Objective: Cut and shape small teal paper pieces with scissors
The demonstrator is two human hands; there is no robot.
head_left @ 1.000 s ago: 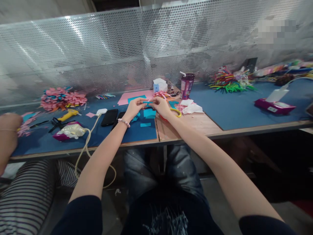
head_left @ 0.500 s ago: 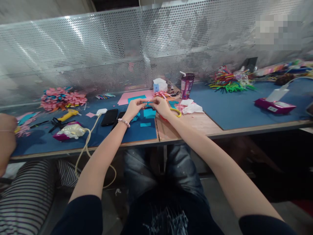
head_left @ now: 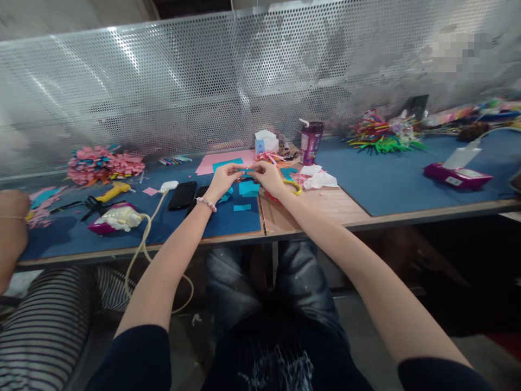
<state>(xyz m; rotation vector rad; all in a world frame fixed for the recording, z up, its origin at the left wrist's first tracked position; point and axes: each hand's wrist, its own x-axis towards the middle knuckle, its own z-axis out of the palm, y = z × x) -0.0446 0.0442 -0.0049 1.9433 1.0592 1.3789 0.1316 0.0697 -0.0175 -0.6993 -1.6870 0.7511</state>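
Observation:
My left hand point(head_left: 224, 179), with a beaded bracelet at its wrist, and my right hand point(head_left: 266, 176) meet fingertip to fingertip above the table. Between them they pinch a small piece of blue paper point(head_left: 246, 172), mostly covered by the fingers. Below the hands lie a blue paper square point(head_left: 249, 189) and a narrow blue strip point(head_left: 242, 207). Yellow-handled scissors point(head_left: 293, 187) rest partly behind my right wrist. Just beyond the hands, a blue sheet point(head_left: 222, 164) overlaps a pink sheet point(head_left: 203, 164).
Phones point(head_left: 183, 195), a yellow glue gun point(head_left: 114, 191) and a pink paper bundle point(head_left: 97, 164) sit to the left. A purple cup point(head_left: 311, 143), tissues point(head_left: 321, 178) and a purple tissue pack point(head_left: 458, 176) stand right. At far left is another person's arm point(head_left: 12, 228).
My hands hold almost the same place, still pinching the blue paper. The other person's hand at far left has shifted very slightly.

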